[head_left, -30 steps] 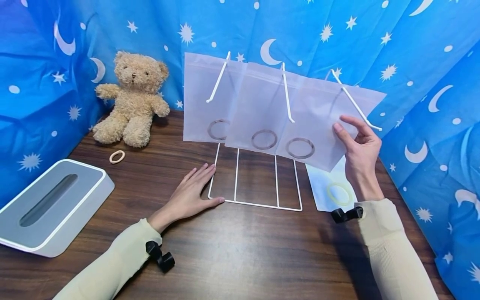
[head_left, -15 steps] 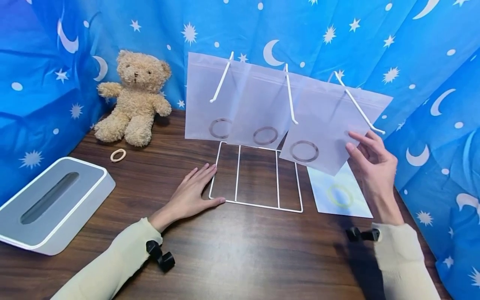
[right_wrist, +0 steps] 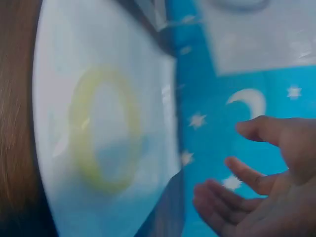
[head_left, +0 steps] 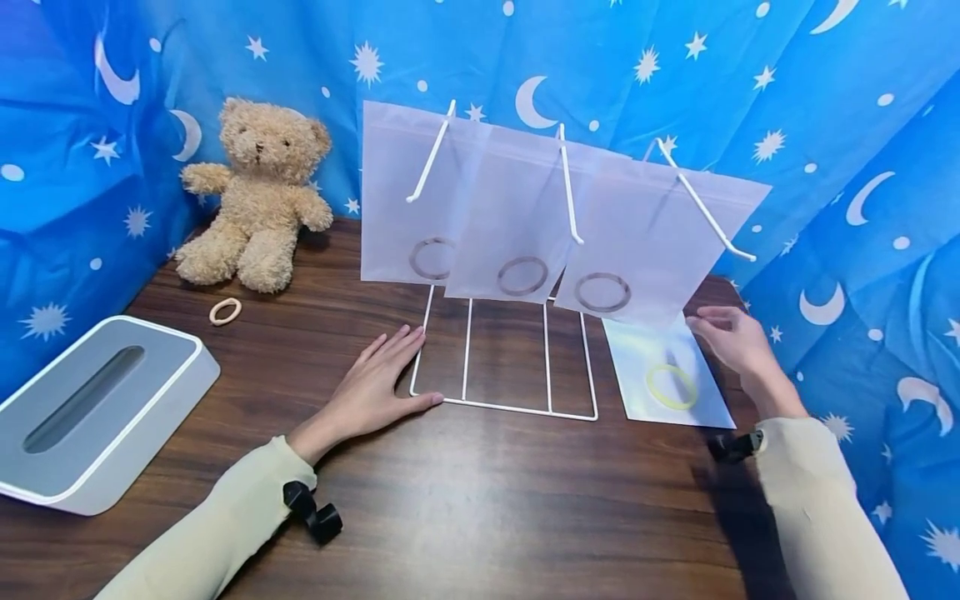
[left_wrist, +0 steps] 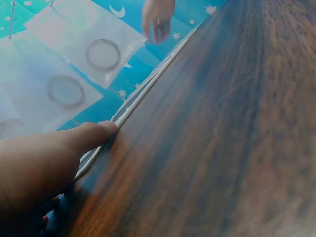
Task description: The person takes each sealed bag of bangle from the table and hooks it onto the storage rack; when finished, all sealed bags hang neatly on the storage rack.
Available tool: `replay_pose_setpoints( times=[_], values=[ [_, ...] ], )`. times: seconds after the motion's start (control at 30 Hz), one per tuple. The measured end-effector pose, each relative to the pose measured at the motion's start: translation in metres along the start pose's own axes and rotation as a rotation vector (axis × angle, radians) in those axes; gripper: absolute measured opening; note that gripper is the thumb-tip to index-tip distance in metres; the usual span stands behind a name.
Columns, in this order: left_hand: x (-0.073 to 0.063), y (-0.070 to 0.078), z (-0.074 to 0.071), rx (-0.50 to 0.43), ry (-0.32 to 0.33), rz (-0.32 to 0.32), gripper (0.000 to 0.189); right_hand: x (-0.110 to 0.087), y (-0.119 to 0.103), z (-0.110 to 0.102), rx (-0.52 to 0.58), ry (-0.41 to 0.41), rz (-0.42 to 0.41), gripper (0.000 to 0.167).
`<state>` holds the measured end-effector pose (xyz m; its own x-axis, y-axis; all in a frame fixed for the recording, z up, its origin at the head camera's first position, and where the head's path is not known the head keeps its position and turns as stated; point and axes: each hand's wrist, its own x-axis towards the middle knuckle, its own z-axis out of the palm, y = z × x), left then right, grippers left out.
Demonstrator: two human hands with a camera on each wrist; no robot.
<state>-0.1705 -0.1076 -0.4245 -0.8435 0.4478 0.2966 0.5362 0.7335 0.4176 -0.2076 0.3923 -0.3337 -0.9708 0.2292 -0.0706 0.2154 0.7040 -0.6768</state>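
Note:
A white wire rack [head_left: 510, 407] with three prongs stands on the table. My left hand [head_left: 375, 379] lies flat at its left front corner, thumb on the base wire; the thumb [left_wrist: 91, 136] shows against the wire in the left wrist view. From the prongs hang three frosted zip bags [head_left: 667, 217], each with a dark ring inside near the bottom. To the right, a fourth frosted bag [head_left: 637, 400] holding a yellow ring [head_left: 671, 387] lies flat on the table. My right hand [head_left: 738, 337] hovers beside that bag's far edge, fingers loose and holding nothing in the right wrist view.
A teddy bear [head_left: 258, 196] sits at the back left, with a small beige ring [head_left: 225, 312] before it. A grey-topped white tissue box [head_left: 161, 400] stands at the left. A blue star-and-moon curtain [head_left: 750, 108] surrounds the table's back and sides.
My right hand has let go of the rightmost hanging bag and moved down beside the flat bag. The hanging bag has swung back. My left hand stays on the rack's base.

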Motion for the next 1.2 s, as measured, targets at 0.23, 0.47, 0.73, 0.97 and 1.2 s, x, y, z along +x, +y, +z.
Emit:
replay_pose_setpoints(
  times=[0.23,0.47,0.73,0.97,1.2],
  values=[
    [0.0,0.003,0.001,-0.013,0.012,0.008,0.095,0.009,0.016,0.016,-0.28,-0.036,0.023,0.086],
    [0.001,0.004,-0.001,-0.015,0.009,0.004,0.094,0.014,0.016,0.023,-0.304,-0.018,0.005,0.085],
    [0.001,0.003,-0.001,-0.016,0.014,0.002,0.094,0.017,0.023,0.017,-0.036,-0.043,0.094,0.073],
    [-0.001,0.001,0.001,-0.017,-0.003,-0.01,0.095,0.013,0.038,0.017,0.035,-0.009,0.11,0.049],
    [-0.001,0.001,0.003,-0.016,0.001,-0.009,0.095,-0.005,0.052,0.01,0.068,0.053,0.114,0.062]
  ],
)
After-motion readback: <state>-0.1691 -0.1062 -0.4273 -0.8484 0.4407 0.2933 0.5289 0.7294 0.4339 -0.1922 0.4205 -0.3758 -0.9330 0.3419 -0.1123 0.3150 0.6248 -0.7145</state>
